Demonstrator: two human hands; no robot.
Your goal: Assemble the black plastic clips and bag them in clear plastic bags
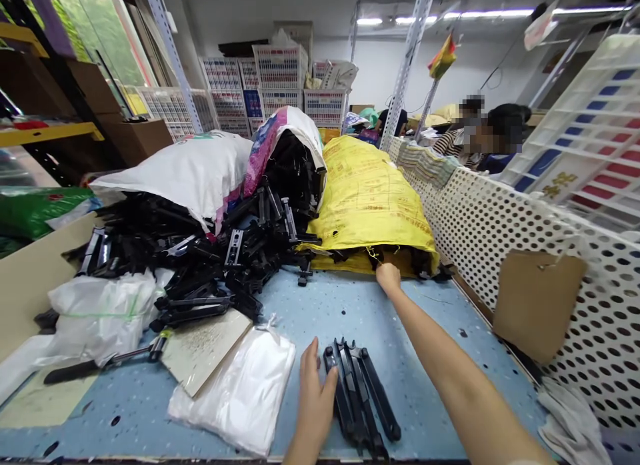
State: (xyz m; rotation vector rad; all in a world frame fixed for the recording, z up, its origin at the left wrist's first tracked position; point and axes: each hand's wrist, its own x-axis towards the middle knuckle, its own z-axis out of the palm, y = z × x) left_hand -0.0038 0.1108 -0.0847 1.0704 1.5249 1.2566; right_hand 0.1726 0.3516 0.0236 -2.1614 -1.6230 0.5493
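Note:
My left hand [315, 395] lies at the near edge of the blue table [345, 311], its fingers curled against a small stack of long black plastic parts [360, 391]. My right arm stretches far forward. My right hand [388, 275] reaches the open mouth of the yellow woven sack [367, 201], fingers closed at the sack's lower edge where black parts show. What those fingers hold is hidden.
A big heap of black plastic parts [225, 251] spills from white sacks [185, 168] at left. Clear plastic bags [240, 391], a beige board [205, 348] and a black-handled tool [95, 365] lie near. A perforated white panel [525, 251] borders the right; people sit behind it.

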